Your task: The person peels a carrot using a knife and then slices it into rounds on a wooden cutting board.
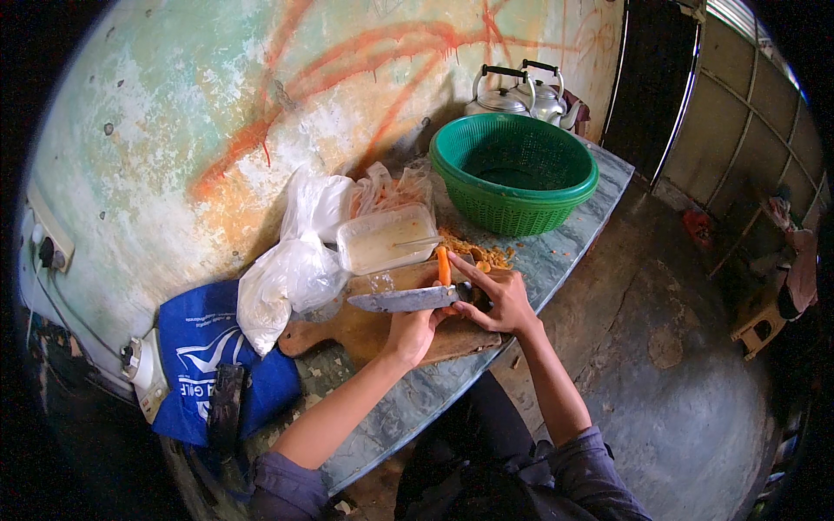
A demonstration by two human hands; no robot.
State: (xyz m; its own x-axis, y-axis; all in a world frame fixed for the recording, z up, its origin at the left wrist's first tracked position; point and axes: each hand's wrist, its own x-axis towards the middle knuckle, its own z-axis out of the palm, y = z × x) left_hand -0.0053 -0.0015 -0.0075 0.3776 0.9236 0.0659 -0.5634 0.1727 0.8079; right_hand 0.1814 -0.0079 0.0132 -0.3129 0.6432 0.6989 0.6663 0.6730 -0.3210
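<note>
A wide-bladed knife (400,300) lies across in front of my left hand (412,333), its blade pointing left. My right hand (504,300) is closed around its dark handle, index finger stretched along a peeled orange carrot (444,266). The carrot stands roughly upright above the blade, with its lower end hidden. My left hand is closed at the carrot's lower part, and the blade covers most of its fingers. Both hands are over a wooden cutting board (347,330). Chopped orange bits (491,253) are heaped beyond my right hand.
A rectangular plastic tub (388,241) stands behind the board, near plastic bags (300,282) of white contents. A green basket (512,213) and metal kettles (543,100) occupy the table's far end. At left hangs a blue bag (217,347). The table edge (417,417) runs before me.
</note>
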